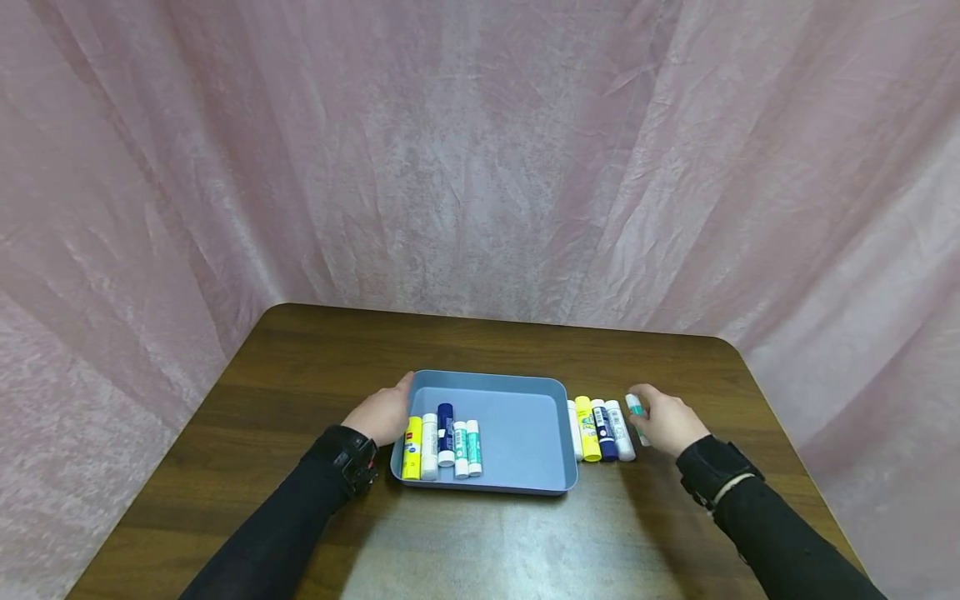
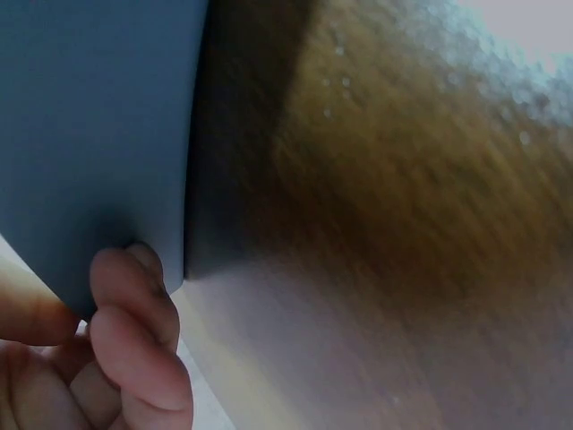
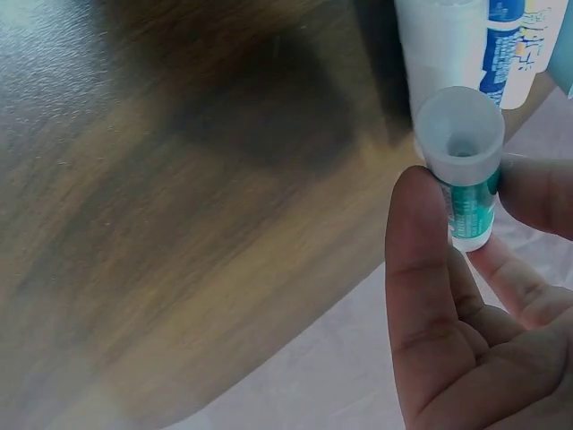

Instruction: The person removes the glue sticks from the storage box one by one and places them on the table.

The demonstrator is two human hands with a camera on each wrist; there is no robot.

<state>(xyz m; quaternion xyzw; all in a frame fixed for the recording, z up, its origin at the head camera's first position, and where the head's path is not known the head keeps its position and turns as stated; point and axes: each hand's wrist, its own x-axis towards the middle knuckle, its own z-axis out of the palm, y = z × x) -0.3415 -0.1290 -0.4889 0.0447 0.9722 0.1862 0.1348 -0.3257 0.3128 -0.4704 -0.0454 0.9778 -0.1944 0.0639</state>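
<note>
A shallow blue-grey tray (image 1: 517, 433) lies on the table, and my left hand (image 1: 382, 414) grips its left edge. In the left wrist view the fingers curl against the tray's outer wall (image 2: 98, 116). Inside, on the tray's left side, lie a yellow glue stick (image 1: 412, 448), a white one (image 1: 429, 447), a navy one (image 1: 446, 433) and two small white-and-green ones (image 1: 474, 447). My right hand (image 1: 670, 421) pinches a small white-and-green glue stick (image 3: 470, 210) between thumb and fingers, at the right end of a row of glue sticks.
Right of the tray, a row holds a partly hidden white glue stick (image 1: 574, 429), a yellow one (image 1: 588, 429), a navy one (image 1: 605, 437) and a white one (image 1: 619, 431). The wooden table (image 1: 487, 542) has rounded far corners; a pink curtain (image 1: 480, 167) hangs behind it.
</note>
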